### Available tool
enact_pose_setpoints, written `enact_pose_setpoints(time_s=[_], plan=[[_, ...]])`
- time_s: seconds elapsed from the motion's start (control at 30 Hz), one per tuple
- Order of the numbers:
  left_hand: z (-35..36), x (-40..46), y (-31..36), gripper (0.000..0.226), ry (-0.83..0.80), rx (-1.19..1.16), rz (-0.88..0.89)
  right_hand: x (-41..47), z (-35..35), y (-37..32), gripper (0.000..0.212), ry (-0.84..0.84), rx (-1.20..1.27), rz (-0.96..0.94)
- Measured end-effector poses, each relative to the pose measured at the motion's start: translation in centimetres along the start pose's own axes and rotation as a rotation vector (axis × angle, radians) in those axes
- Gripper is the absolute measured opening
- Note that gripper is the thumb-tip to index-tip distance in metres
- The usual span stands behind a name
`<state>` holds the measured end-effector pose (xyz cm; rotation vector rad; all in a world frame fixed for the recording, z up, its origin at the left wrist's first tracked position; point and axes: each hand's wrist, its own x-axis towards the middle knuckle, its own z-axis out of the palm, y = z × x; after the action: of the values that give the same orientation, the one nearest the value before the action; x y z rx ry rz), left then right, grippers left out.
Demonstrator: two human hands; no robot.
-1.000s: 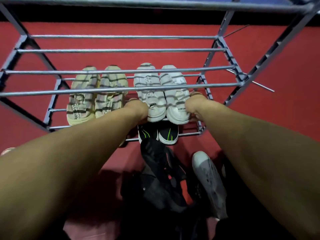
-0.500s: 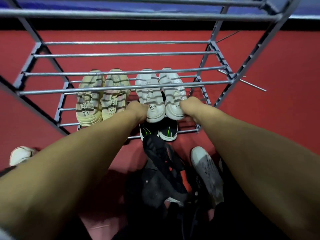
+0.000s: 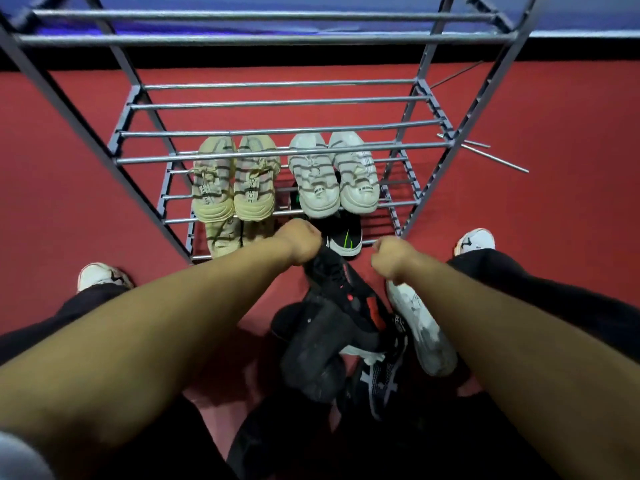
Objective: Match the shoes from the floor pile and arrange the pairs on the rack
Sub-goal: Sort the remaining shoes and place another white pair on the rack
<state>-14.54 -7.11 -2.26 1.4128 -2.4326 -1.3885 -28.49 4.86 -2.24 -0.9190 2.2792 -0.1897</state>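
Black mesh shoe [image 3: 332, 271] is pinched in the left hand's [image 3: 303, 242] grip; right hand [image 3: 389, 256] is curled empty near the white shoe [image 3: 420, 332]; find the black mate, then rack [image 3: 284, 157] both

Glossy metal rack [image 3: 277, 157]; matt red floor [image 3: 69, 188].

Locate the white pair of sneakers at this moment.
In the head view, the white pair of sneakers sits on the rack, right of the cream pair, above the black-and-green shoes.
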Motion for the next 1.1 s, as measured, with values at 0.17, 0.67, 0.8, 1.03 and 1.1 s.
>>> enact_pose_setpoints(time_s=[0.17,0.67,0.8,1.03,1.1], plan=[[0.9,-3.7,-1.0,0.023,-0.096,0.168,0.109,-3.2,6.0,7.1,0.028,-0.078,0.059,0.075],[11.5,-9.5,-11.0,0.085,-0.263,0.392,-0.224,-1.4,8.9,7.5,0.046,-0.093,0.247,0.212],[12.4,-10.0,-11.0,0.103,-0.136,0.598,-0.166,-1.4,8.6,6.8,0.026,-0.188,0.273,0.232],[9.3,-10.6,-11.5,0.087,-0.115,0.357,-0.167,-2.7,7.2,5.4,0.019,-0.178,0.638,0.374],[7.7,-10.5,-11.5,0.054,-0.113,-0.112,-0.272,-2.9,6.6,5.0,0.013,-0.207,0.775,0.437]])
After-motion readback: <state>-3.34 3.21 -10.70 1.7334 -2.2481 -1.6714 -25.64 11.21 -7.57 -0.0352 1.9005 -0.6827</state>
